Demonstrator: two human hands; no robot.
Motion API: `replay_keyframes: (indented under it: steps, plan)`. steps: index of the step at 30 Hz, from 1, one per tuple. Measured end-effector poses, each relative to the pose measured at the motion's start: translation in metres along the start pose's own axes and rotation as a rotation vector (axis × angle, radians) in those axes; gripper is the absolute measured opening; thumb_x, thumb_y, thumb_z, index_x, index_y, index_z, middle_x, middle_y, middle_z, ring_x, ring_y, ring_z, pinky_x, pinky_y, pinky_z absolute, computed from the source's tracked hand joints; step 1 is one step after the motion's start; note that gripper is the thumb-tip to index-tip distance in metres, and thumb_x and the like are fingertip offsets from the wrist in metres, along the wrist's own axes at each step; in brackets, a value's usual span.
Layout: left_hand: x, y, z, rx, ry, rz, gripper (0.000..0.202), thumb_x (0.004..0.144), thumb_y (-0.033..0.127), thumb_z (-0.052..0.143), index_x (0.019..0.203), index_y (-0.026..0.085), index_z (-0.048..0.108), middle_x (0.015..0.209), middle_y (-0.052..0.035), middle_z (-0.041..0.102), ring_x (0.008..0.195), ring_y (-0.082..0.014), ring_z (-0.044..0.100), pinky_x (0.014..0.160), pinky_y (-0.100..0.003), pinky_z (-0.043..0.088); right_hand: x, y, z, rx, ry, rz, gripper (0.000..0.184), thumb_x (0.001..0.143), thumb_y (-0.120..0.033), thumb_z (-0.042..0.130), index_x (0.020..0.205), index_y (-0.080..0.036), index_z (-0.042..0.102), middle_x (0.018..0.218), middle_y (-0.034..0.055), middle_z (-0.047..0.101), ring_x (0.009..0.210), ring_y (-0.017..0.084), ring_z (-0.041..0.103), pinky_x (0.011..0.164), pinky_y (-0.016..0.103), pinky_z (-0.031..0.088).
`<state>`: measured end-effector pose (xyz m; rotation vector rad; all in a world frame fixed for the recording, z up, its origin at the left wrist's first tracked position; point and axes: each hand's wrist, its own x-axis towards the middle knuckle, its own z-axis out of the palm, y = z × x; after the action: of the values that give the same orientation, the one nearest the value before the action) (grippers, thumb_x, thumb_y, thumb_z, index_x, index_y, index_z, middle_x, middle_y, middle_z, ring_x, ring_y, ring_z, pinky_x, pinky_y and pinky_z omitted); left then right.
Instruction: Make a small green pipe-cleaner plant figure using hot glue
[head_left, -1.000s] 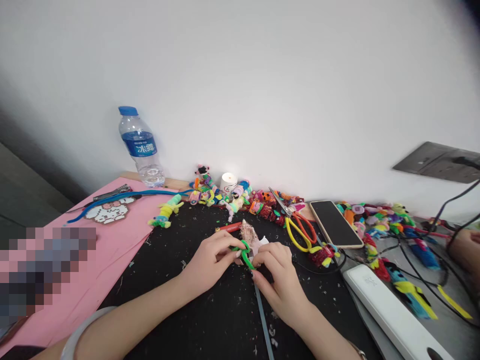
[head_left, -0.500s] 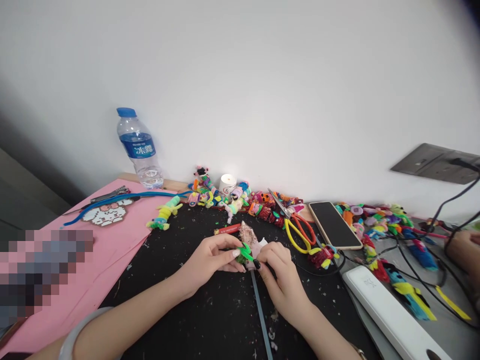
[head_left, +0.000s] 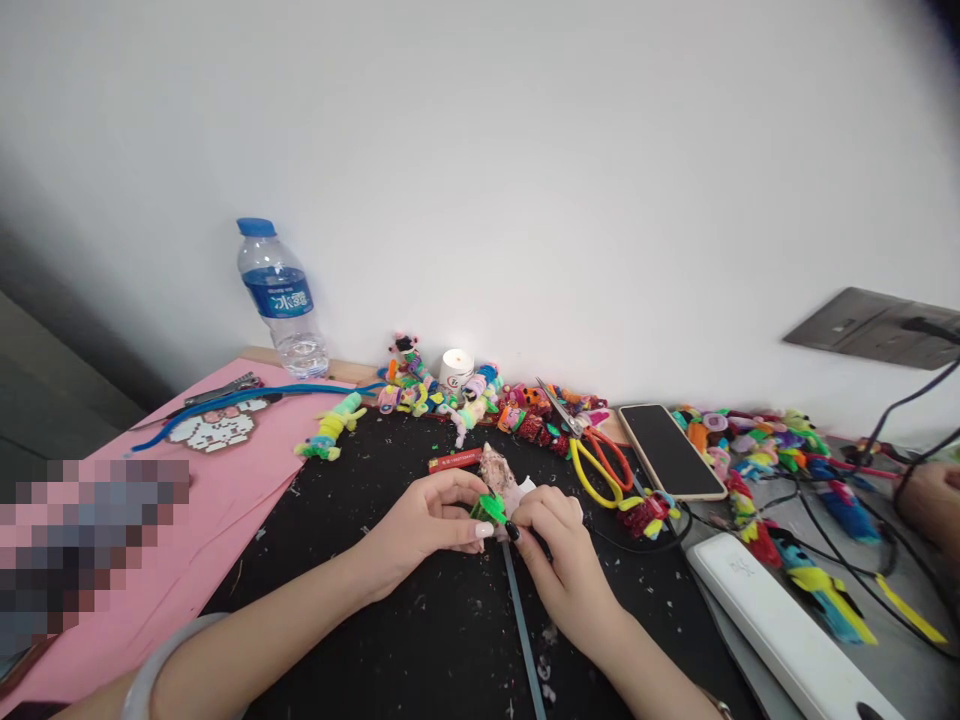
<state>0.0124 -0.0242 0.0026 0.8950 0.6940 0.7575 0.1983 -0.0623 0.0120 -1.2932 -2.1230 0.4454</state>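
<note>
Bright green pipe cleaner [head_left: 493,507], bent into a small shape, is pinched between the fingertips of my left hand [head_left: 442,518]. My right hand [head_left: 553,545] closes thumb and forefinger on the near end of that same green piece. Its far side is partly covered by the fingers. Right behind the hands lies a knobbly pinkish shell [head_left: 493,470], and beside it a red stick-like object with printing [head_left: 454,460]. A thin grey strip [head_left: 523,620] runs from under the hands toward me.
Scissors with yellow and orange handles [head_left: 592,462] and a phone [head_left: 670,452] lie to the right. Several pipe-cleaner figures [head_left: 472,400] line the wall. A water bottle [head_left: 283,300] stands left, near pink paper [head_left: 247,520]. A white power bank [head_left: 780,625] and cables lie right.
The green pipe cleaner has turned between my fingers and shows a broader side. My left thumb has moved to the right along it. My right hand has barely moved.
</note>
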Motion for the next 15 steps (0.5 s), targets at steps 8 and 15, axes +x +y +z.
replay_keyframes:
  steps: [8,15]
  plan:
    - [0.0013,-0.0028,-0.0022,0.076,0.036,0.022,0.024,0.067,0.020,0.071,0.089,0.016,0.060,0.083,-0.0011,0.064,0.069,-0.0120,0.061,0.066,-0.026,0.051,-0.0012,-0.0010,0.0007,0.010,-0.008,0.020,0.014,0.087,-0.013,0.040,0.078,-0.020,0.048,0.080,0.0007,0.051,0.076,0.017,0.046,0.069,0.033,0.030]
    - [0.0009,-0.0024,-0.0024,0.063,0.018,0.034,0.024,0.068,0.022,0.070,0.089,0.016,0.060,0.085,-0.0030,0.066,0.078,-0.0165,0.062,0.074,-0.032,0.051,0.0000,0.0014,0.0008,0.056,-0.005,0.026,0.014,0.087,-0.013,0.039,0.078,-0.020,0.048,0.080,0.0011,0.051,0.076,0.017,0.047,0.068,0.032,0.033]
